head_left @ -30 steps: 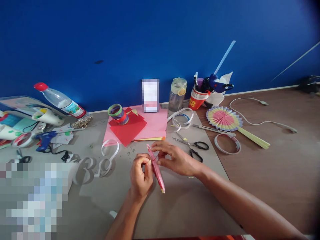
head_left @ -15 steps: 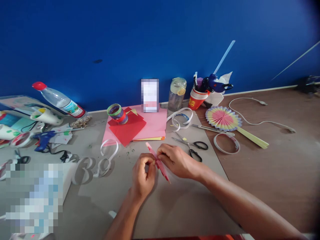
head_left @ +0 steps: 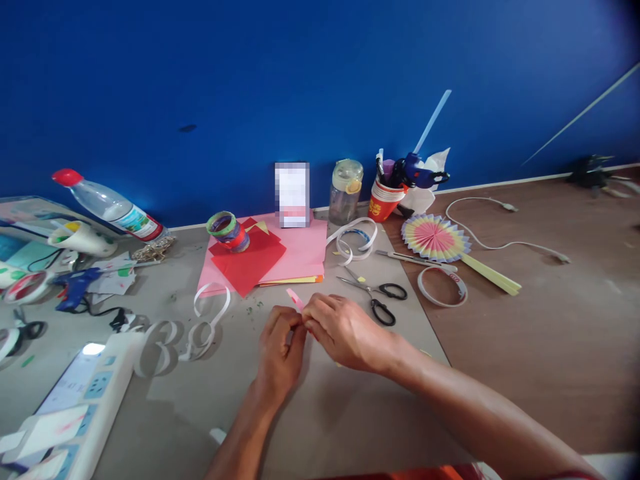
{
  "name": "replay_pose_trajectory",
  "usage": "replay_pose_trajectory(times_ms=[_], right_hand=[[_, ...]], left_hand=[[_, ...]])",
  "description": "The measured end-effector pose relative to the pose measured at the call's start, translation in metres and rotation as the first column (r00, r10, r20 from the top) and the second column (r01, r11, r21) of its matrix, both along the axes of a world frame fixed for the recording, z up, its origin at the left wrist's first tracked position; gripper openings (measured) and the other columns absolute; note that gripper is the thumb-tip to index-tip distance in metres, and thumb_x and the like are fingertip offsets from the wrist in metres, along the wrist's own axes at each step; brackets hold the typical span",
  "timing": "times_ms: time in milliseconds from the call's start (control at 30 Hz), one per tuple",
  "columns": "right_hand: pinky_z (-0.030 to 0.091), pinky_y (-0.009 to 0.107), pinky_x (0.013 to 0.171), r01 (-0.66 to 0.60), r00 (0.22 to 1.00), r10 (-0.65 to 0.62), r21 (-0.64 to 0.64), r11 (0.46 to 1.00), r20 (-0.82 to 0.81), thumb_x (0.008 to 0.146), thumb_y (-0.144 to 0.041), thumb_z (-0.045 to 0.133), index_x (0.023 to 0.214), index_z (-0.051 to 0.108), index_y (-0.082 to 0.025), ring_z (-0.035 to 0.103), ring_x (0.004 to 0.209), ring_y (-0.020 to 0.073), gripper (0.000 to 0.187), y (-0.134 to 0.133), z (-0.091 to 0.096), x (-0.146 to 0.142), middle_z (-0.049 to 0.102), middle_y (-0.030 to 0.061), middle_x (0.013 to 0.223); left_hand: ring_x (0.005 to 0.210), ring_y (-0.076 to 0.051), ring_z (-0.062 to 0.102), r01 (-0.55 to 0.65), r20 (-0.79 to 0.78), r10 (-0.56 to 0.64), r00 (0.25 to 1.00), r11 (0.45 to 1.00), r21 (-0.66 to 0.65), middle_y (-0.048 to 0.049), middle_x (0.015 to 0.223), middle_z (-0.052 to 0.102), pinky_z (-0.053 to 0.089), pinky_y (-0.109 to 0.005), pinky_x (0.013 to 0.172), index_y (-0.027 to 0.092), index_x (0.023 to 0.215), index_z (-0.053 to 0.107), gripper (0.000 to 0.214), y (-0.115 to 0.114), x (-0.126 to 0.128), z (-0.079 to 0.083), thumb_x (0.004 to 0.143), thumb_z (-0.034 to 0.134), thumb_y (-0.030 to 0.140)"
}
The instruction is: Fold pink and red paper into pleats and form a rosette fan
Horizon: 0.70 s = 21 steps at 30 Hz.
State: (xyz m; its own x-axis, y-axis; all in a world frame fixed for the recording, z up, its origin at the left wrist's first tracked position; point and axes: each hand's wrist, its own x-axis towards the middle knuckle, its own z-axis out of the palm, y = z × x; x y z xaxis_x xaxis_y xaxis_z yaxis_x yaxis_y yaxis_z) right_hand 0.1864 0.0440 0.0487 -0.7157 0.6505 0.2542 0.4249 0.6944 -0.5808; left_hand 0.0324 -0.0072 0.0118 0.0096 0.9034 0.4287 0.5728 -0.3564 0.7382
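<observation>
A: Hands, position?

B: Left hand point(head_left: 280, 350) and right hand point(head_left: 343, 330) meet fingertip to fingertip over the middle of the grey mat point(head_left: 325, 420).

A: Grip?

B: Both pinch the pink folded paper strip point(head_left: 295, 298). Only its far tip shows, poking out beyond the knuckles. Cannot tell if it touches the mat.

A: Surroundings?

B: Stack of pink and red sheets point(head_left: 305, 250) lies just beyond the strip. Black-handled scissors point(head_left: 375, 297) lie right of the right hand, apart from it. Paper fan point(head_left: 435, 238) is farther right.
</observation>
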Motion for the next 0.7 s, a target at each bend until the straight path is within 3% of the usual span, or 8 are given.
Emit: replay_pose_trajectory(times_ms=[200,467,600,700], right_hand=[[0.041,0.027,0.069,-0.02,1.0,0.02,-0.018,1.0,0.005,0.091,-0.015,0.04,0.087,0.053,-0.015,0.053,0.069,0.0152,0.014,0.0,0.001,-0.001,0.059,0.006,0.081],[0.04,0.026,0.068,-0.007,0.998,0.003,0.088,0.996,0.056,0.091,-0.015,0.041,0.085,0.054,-0.015,0.052,0.067,0.0144,0.015,0.0,0.004,-0.006,0.058,0.0055,0.079],[0.041,0.026,0.067,0.061,0.995,-0.061,-0.001,0.998,0.073,0.092,-0.018,0.043,0.09,0.057,-0.014,0.055,0.072,0.0151,0.014,0.008,0.016,0.005,0.06,0.007,0.085],[0.042,0.027,0.074,0.162,0.983,-0.158,-0.029,0.986,0.096,0.089,-0.018,0.05,0.102,0.056,-0.014,0.057,0.082,0.0166,0.016,0.014,0.02,0.035,0.06,0.0097,0.1]], left_hand=[[0.069,-0.012,0.053,0.036,0.011,-0.036,0.999,0.997,-0.071,0.0008,0.076,0.056,0.042,-0.023,0.064,0.019,0.081,0.055,0.011,-0.001,0.001,0.001,0.085,0.048,0.011],[0.062,-0.012,0.051,-0.026,0.023,0.032,0.999,0.979,-0.203,0.0016,0.068,0.057,0.041,-0.023,0.059,0.019,0.073,0.057,0.011,-0.002,0.001,0.003,0.081,0.05,0.015],[0.056,-0.012,0.053,-0.046,0.157,0.1,0.983,0.949,-0.313,0.0027,0.062,0.057,0.042,-0.023,0.057,0.019,0.077,0.059,0.01,0.0,0.0,-0.001,0.082,0.052,0.022],[0.059,-0.013,0.059,-0.046,0.311,0.171,0.935,0.927,-0.372,0.0014,0.063,0.061,0.047,-0.025,0.06,0.018,0.083,0.06,0.012,0.0,-0.001,-0.002,0.083,0.053,0.028]])
